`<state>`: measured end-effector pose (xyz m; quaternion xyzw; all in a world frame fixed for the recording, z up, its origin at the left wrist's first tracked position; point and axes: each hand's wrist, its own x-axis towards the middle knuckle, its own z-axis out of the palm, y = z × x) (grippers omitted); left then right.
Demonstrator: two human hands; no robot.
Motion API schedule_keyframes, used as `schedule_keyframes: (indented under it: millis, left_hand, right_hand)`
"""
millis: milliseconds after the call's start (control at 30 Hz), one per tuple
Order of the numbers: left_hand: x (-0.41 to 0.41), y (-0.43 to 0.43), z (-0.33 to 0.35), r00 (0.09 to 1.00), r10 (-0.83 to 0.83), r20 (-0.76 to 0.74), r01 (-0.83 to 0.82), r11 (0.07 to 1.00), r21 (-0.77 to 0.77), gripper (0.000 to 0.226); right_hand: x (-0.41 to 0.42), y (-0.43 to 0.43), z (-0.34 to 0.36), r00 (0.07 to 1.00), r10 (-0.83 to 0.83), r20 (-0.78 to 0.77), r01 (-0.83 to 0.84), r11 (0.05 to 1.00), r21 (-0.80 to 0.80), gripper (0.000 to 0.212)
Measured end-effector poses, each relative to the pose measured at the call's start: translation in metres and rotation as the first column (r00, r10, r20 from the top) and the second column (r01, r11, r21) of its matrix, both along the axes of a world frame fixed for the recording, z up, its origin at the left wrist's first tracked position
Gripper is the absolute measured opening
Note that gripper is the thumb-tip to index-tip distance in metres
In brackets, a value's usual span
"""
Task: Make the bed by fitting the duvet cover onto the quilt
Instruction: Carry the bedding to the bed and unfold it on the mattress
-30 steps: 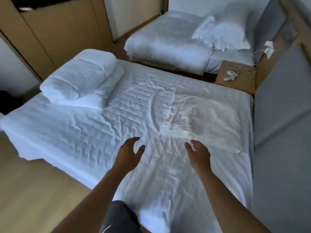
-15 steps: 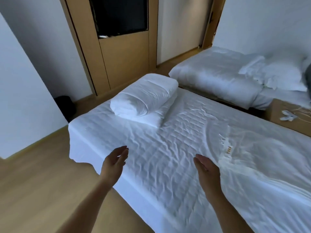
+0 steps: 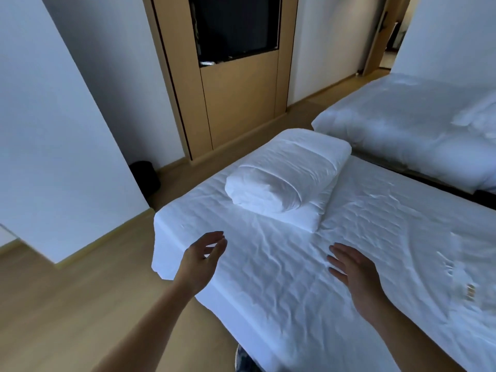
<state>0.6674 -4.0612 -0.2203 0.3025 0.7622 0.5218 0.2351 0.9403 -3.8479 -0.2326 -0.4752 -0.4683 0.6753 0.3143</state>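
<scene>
**Both hands empty above the near bed**

The near bed (image 3: 308,277), a wide mattress under a wrinkled white fitted sheet, serves as the landmark. The folded white quilt (image 3: 288,175), a thick rolled bundle, lies on the bed at its foot end, close to the far edge, resting on a flatter folded white layer that I cannot identify for certain. At the bed's right side a thin, pale sheet of fabric (image 3: 461,280) with a small yellow tag lies spread flat; it may be the duvet cover, though blur keeps me from saying so.

The left hand (image 3: 202,260) hangs over the bed's near corner, fingers loosely curved, its grip empty. The right hand (image 3: 351,267) is above the middle of the bed, fingers straight and spread, palm down, its grip also empty; I cannot tell if it touches the sheet. Both hands are well short of the quilt.

Beyond the bed stand 1 second white bed (image 3: 416,130) and a tan wooden cabinet (image 3: 239,103).
</scene>
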Motion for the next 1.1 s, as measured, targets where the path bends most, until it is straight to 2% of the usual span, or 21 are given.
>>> schedule_keyframes:
  millis: [100, 233, 400, 500, 533, 633, 667, 733, 833, 900, 1000, 1100]
  left_hand:
    - [-0.061, 0.042, 0.001, 0.998, -0.025, -0.058, 0.023, 0.999, -0.029, 0.053]
    - [-0.138, 0.088, 0.005, 0.994, -0.064, -0.094, 0.056, 0.995, -0.086, 0.055]
    - [-0.234, 0.129, -0.004, 0.993, -0.034, -0.112, 0.025, 0.996, -0.081, 0.043]
    - [-0.289, 0.156, -0.023, 0.995, -0.068, -0.076, 0.059, 0.991, -0.120, 0.033]
    - [-0.304, 0.165, -0.029, 0.993, -0.103, -0.063, 0.094, 0.986, -0.135, 0.032]
    - [-0.351, 0.199, -0.040, 0.971, -0.237, -0.024, 0.230, 0.957, -0.175, 0.040]
    - [-0.371, 0.210, -0.042, 0.959, -0.283, -0.029, 0.274, 0.946, -0.174, 0.043]
    - [-0.413, 0.233, -0.039, 0.933, -0.352, -0.075, 0.337, 0.928, -0.160, 0.044]
    - [-0.478, 0.257, -0.035, 0.920, -0.390, -0.045, 0.382, 0.915, -0.130, 0.021]
    - [-0.521, 0.268, -0.032, 0.896, -0.439, -0.064, 0.425, 0.891, -0.158, 0.015]
    - [-0.567, 0.291, -0.031, 0.827, -0.555, -0.093, 0.518, 0.815, -0.260, 0.028]
    - [-0.590, 0.328, -0.036, 0.755, -0.654, -0.049, 0.620, 0.736, -0.273, 0.035]
  right_hand:
    - [-0.075, 0.023, -0.017, 0.999, -0.032, -0.039, 0.030, 0.999, -0.044, 0.026]
    - [-0.162, 0.059, -0.030, 0.998, -0.053, -0.020, 0.051, 0.995, -0.080, 0.038]
    - [-0.256, 0.123, -0.033, 0.982, -0.121, 0.143, 0.120, 0.993, 0.015, 0.060]
    - [-0.304, 0.169, -0.043, 0.926, -0.252, 0.282, 0.239, 0.968, 0.079, 0.084]
    - [-0.317, 0.184, -0.049, 0.894, -0.320, 0.312, 0.319, 0.946, 0.055, 0.094]
    - [-0.359, 0.211, -0.072, 0.839, -0.407, 0.360, 0.493, 0.850, -0.186, 0.112]
    - [-0.375, 0.214, -0.082, 0.817, -0.407, 0.409, 0.515, 0.835, -0.197, 0.114]
    - [-0.407, 0.216, -0.096, 0.730, -0.429, 0.532, 0.566, 0.816, -0.120, 0.110]
    - [-0.441, 0.215, -0.107, 0.600, -0.530, 0.599, 0.701, 0.710, -0.074, 0.092]
    - [-0.462, 0.215, -0.112, 0.585, -0.573, 0.575, 0.735, 0.673, -0.077, 0.081]
    - [-0.492, 0.218, -0.121, 0.569, -0.587, 0.577, 0.721, 0.693, -0.006, 0.080]
    - [-0.522, 0.217, -0.130, 0.568, -0.590, 0.574, 0.701, 0.712, 0.037, 0.079]
